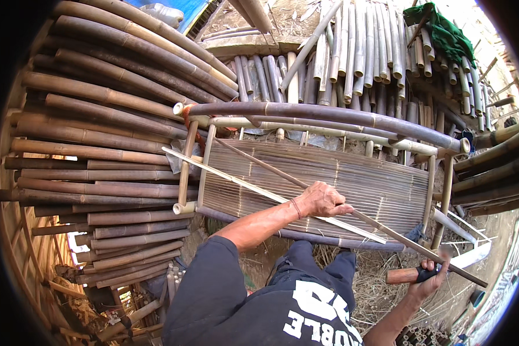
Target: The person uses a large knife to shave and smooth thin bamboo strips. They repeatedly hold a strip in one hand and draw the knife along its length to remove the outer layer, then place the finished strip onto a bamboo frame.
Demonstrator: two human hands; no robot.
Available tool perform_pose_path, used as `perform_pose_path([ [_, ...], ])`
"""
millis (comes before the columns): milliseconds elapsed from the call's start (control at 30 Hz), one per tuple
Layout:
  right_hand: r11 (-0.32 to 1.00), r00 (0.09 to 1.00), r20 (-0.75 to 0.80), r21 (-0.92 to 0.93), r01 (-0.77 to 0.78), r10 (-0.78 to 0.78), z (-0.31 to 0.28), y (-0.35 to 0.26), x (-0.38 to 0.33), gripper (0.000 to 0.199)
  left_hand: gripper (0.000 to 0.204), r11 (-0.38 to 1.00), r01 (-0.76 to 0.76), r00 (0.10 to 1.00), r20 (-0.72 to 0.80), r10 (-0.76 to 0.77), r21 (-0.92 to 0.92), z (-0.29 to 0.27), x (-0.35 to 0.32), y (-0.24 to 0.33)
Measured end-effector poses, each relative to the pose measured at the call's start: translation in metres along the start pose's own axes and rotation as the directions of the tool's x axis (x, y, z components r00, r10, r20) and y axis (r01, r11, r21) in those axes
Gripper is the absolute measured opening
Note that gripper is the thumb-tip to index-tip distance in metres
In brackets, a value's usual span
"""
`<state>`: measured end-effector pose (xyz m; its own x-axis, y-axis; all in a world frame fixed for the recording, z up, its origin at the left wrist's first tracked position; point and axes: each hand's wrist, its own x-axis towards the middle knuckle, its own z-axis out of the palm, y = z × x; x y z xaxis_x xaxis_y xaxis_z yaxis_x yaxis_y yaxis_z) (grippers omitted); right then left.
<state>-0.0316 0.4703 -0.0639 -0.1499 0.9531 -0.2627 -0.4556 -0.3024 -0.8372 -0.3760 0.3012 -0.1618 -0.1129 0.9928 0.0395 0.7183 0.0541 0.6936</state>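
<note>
My left hand (324,200) is closed around a long dark bamboo strip (386,230), which slants across a bamboo bench frame (305,111) from upper left to lower right. At the lower right my right hand (435,279) grips a knife with a thick wooden handle (402,275). Its pale, shiny blade (471,256) seems to extend past the hand to the right. The strip's lower end passes by the right fingers; whether they touch it is hard to tell. A pale split bamboo strip (236,180) lies across the slatted seat (323,167), partly under my left wrist.
Bamboo poles (103,173) are stacked on the left. Cut bamboo lengths (363,46) pile up at the back, with a green cloth (444,34) on the right part. Thicker poles (496,167) stick in from the right. Straw-like shavings (366,288) cover ground below the bench.
</note>
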Motion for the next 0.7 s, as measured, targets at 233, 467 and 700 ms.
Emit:
perform_pose_path([
  [233, 0.990, 0.993, -0.073, -0.103, -0.095, 0.088, 0.004, 0.000, 0.029, 0.039, 0.054, 1.000, -0.001, 0.993, -0.116, 0.002, 0.008, 0.027, 0.045, -0.018],
  [467, 0.949, 0.945, -0.325, -0.290, -0.127, 0.027, -0.094, -0.025, 0.114, 0.045, 0.066, 0.867, 0.433, 0.892, 0.020, -0.451, 0.246, 0.089, 0.108, -0.098],
  [700, 0.740, 0.879, -0.471, -0.567, -0.362, 0.070, -0.247, 0.005, 0.118, 0.030, 0.074, 0.589, 0.658, 0.619, 0.109, -0.778, 0.469, 0.143, 0.215, -0.146],
])
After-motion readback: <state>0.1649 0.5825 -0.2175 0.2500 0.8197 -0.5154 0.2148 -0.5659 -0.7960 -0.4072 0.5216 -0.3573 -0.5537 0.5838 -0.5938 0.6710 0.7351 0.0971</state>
